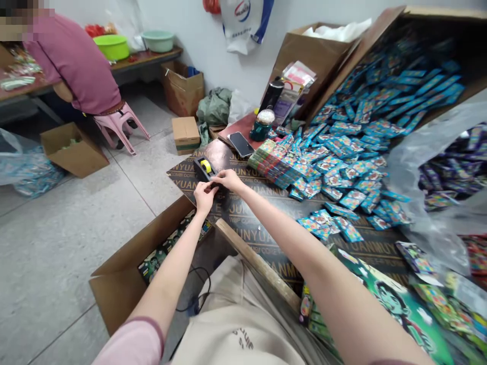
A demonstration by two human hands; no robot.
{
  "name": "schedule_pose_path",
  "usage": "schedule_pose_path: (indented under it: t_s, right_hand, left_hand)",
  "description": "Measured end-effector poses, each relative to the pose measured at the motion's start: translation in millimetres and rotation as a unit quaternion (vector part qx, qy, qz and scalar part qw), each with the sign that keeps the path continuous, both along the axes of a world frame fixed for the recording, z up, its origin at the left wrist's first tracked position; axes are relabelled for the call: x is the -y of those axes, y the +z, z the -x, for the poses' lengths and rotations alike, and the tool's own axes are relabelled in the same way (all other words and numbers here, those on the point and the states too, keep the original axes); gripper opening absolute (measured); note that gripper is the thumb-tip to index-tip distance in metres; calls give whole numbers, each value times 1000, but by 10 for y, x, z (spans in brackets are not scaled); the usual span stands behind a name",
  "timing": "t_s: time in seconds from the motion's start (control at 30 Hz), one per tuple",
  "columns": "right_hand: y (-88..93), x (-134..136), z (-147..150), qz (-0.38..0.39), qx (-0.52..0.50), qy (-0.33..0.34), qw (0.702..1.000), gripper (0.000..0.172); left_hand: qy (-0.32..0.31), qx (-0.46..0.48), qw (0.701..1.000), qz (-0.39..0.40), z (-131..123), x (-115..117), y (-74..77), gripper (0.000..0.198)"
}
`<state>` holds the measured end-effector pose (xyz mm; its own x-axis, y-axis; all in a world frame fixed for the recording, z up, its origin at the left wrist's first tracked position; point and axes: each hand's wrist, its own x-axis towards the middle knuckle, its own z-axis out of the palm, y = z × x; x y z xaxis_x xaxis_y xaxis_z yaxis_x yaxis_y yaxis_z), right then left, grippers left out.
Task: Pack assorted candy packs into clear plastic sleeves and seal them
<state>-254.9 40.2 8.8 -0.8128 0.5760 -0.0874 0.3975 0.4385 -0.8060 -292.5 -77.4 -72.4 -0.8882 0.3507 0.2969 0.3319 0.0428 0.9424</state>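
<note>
Tape dispenser (207, 174), 11 o'clock — likely weighty, stiff; grip low. Your left hand (204, 196) and right hand (229, 180): fingertips pinched — contents unclear.

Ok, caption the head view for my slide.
Left hand and right hand at the tape dispenser, blue packets heaped nearby.

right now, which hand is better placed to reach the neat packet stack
Probably the right hand, which is nearer the packet stack. The left hand is farther off, on the side toward the open carton; both hands are at the tape dispenser.
</note>
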Motion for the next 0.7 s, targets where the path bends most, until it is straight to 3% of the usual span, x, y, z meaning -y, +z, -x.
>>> schedule_pose_path:
  t_s: [0.13, 0.23, 0.4, 0.53, 0.6, 0.7]
  right_hand:
    - [39, 71, -4, 0, -49, -37, 998, 14]
    - [11, 156, -151, 27, -83, -62, 994, 18]
    - [-275, 274, -458, 58, -64, -87, 992, 24]
    - [-444, 254, -439, 28, -58, -127, 990, 20]
    - [-390, 206, -438, 11, -63, -149, 987, 22]
    - [-113, 159, -671, -7, -75, -157, 985, 23]
  left_hand:
    - [-2, 11, 1000, -5, 11, 6, 12, 21]
    - [-2, 22, 1000, -6, 8, 8, 10, 22]
    - [2, 38, 999, -7, -4, 3, 3, 23]
    - [1, 41, 999, -5, 11, -4, 28, 22]
    - [-3, 42, 999, -5, 25, 14, 64, 23]
    - [5, 50, 999, -10, -27, 109, 167, 33]
